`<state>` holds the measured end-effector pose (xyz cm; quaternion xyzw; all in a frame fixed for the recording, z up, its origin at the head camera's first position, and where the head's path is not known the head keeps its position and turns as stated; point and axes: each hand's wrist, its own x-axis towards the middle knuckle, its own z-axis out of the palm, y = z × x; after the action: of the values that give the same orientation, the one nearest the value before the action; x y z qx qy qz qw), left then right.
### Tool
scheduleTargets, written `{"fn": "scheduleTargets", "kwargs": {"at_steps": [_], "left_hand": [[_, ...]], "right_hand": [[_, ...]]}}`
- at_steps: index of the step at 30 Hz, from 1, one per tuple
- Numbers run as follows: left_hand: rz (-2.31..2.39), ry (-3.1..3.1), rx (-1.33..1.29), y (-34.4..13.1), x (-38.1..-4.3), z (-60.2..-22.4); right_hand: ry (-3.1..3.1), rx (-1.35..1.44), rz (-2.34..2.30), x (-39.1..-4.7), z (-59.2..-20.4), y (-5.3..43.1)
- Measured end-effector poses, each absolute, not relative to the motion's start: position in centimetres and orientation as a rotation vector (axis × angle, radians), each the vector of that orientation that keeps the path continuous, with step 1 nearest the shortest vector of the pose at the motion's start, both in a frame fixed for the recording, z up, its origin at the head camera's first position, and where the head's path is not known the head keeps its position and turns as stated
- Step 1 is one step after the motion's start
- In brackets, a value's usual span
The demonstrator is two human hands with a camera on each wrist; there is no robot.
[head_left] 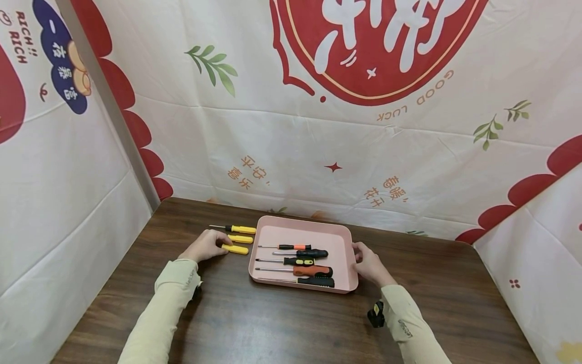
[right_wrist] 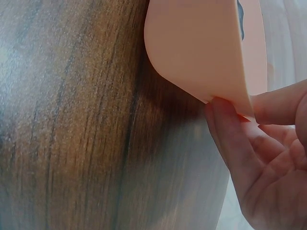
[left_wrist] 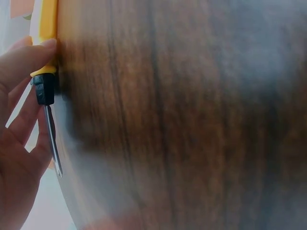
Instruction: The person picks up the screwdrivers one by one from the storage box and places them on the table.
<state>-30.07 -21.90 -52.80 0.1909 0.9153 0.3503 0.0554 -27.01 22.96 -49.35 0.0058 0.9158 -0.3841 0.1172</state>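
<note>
A pink tray [head_left: 302, 230] lies on the table with several screwdrivers inside, one with an orange-brown handle [head_left: 309, 271]. My right hand [head_left: 369, 264] pinches the tray's right wall, thumb on the inside and fingers outside and under the edge in the right wrist view. To the left of the tray, my left hand [head_left: 210, 246] holds the nearest yellow-handled screwdriver [left_wrist: 47, 21] with thumb and fingers near the black collar. Its metal tip points back toward the palm side. Two more yellow-handled screwdrivers lie just beyond, the farthest [head_left: 243, 229] with its shaft showing.
The brown wooden table [head_left: 273, 328] ends at a printed cloth backdrop [head_left: 309, 146] close behind the tray. Another cloth panel [head_left: 63, 177] stands along the left side. A small black device [head_left: 376, 314] sits at the right wrist.
</note>
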Motion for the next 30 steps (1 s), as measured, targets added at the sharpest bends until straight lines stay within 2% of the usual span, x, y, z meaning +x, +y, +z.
{"fn": "scheduleTargets", "kwargs": {"at_steps": [11,17,23,30], "left_hand": [[1.087,2.793,0.577,-22.1,-30.1,-52.9],[1.151,2.779,0.584,-21.6,-30.3,-51.8],[1.174,2.83,0.624,-18.9,-31.3,-49.3],[1.137,2.808,0.815,-14.5,-32.1,-47.4]], "right_hand": [[2.679,0.005,-1.126,-27.0,-49.3,22.9],[2.681,0.007,-1.123,-27.0,-49.4,23.0],[2.677,0.012,-1.125,-26.9,-49.4,23.1],[2.679,0.017,-1.114,-27.0,-49.3,23.0]]}}
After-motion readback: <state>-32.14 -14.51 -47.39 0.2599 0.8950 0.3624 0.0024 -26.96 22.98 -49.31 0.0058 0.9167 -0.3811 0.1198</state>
